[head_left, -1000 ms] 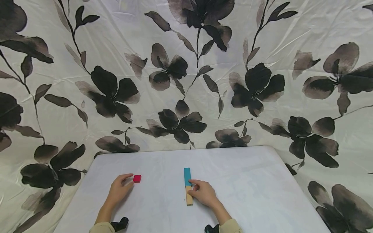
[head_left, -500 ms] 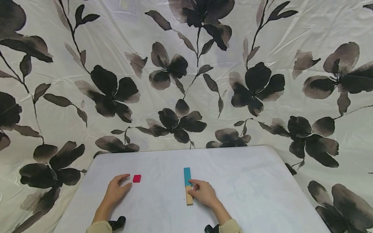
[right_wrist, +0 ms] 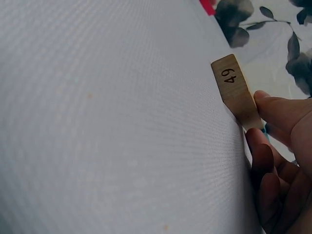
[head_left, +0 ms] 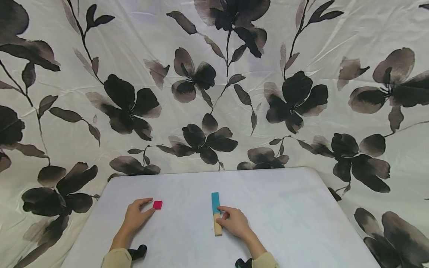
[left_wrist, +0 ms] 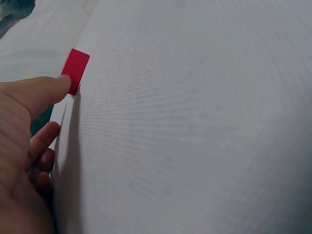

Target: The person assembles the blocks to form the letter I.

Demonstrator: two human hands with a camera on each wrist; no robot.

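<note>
A small red block (head_left: 157, 205) lies on the white tabletop, at the left in the head view. My left hand (head_left: 135, 215) reaches to its near-left side, with index finger and thumb spread apart. In the left wrist view the thumb tip overlaps the red block (left_wrist: 76, 71); the index finger is hidden there. My right hand (head_left: 235, 222) holds a wooden block (head_left: 218, 230), its thumb on it and the index fingertip at the edge of a blue block (head_left: 215, 201). The two blocks lie end to end. The wooden block (right_wrist: 231, 83) bears the number 49.
The white table (head_left: 285, 208) ends at a rounded far edge. Behind it hangs a pale cloth (head_left: 248, 123) printed with dark flowers. Black camera mounts show at both wrists, including the left mount (head_left: 138, 253).
My left hand draws back slightly from the red block, then comes back up to it. The right hand and the blue and wooden blocks stay where they were.
</note>
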